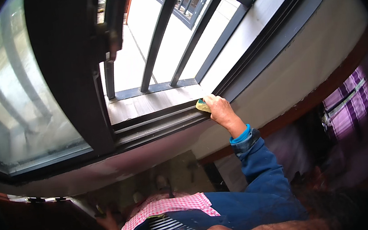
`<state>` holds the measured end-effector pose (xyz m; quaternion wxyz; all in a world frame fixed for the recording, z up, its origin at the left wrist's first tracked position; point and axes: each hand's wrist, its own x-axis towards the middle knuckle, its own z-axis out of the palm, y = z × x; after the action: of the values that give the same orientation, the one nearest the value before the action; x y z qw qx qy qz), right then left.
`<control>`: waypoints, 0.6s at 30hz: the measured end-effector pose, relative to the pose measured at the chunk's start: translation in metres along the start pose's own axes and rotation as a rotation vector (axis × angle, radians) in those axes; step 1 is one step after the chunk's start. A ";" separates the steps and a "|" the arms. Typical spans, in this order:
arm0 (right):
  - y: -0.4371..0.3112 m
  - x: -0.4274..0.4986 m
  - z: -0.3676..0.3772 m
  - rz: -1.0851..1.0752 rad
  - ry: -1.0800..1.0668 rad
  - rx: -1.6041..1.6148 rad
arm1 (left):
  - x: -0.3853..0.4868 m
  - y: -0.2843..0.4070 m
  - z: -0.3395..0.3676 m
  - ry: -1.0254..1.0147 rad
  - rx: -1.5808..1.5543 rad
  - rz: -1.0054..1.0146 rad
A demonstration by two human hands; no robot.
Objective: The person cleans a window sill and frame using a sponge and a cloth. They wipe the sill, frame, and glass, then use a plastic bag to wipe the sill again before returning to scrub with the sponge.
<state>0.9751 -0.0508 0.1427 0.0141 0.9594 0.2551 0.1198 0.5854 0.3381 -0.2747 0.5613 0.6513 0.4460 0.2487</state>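
My right hand (220, 108) grips a yellow sponge with a green scouring side (203, 106). It holds the sponge at the right end of the dark window track (161, 121), by the corner of the frame. Low at the left, in shadow, is my left hand (107, 222); a small thing with a yellowish part shows near its fingers, too dim to name. Left of the opening stands a sliding window sash with a glass pane (24, 98), which looks hazy and reflects the bars.
Dark metal bars (159, 36) stand outside, beyond a pale stone sill (152, 101). Below the track runs a pale wall (268, 86) with a reddish-brown edge. Purple striped fabric (350, 100) lies to the right. A pink checked apron (170, 207) covers my front.
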 end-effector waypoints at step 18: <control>-0.094 0.036 0.014 -0.401 0.040 0.477 | -0.104 0.066 0.008 0.193 -0.049 0.010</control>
<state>0.9632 0.0497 0.1292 -0.1932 0.8636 0.4602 0.0704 0.5624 0.2465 -0.1957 0.5301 0.6126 0.4885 0.3242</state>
